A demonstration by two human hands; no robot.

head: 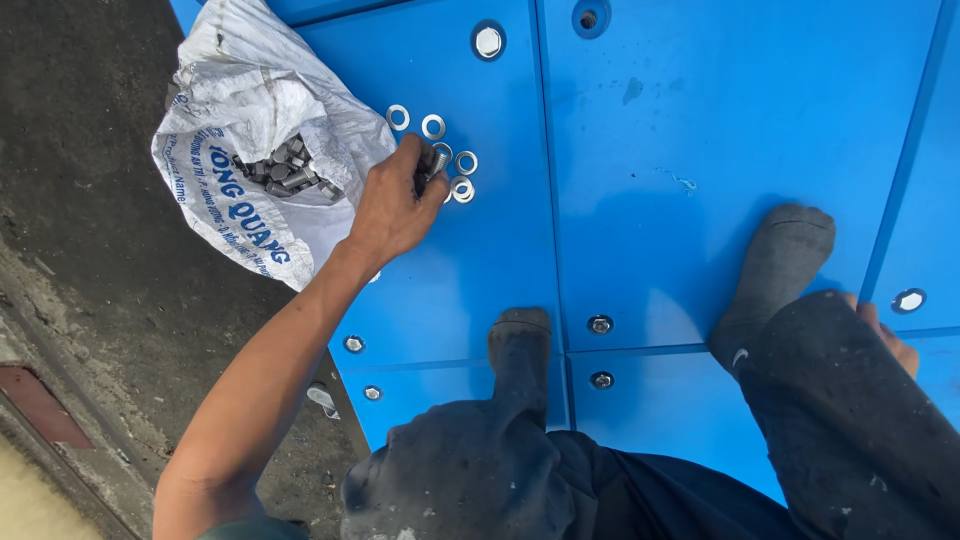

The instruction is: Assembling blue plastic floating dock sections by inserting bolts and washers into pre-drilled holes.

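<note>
My left hand (395,205) reaches out over the blue panel (700,150) and grips a grey metal bolt (437,165) among several loose steel washers (433,126). Just left of the hand lies an open white woven sack (250,150) with more bolts (285,172) inside. My right hand (890,340) rests behind my right knee at the far right, mostly hidden; I cannot tell whether it holds anything. My two feet in dark socks (780,260) stand on the panel.
The blue panels are joined by seams and fastened with bolts, some seated in round recesses (488,41), others near my feet (600,324). Dark rough ground (90,200) lies left of the panel edge.
</note>
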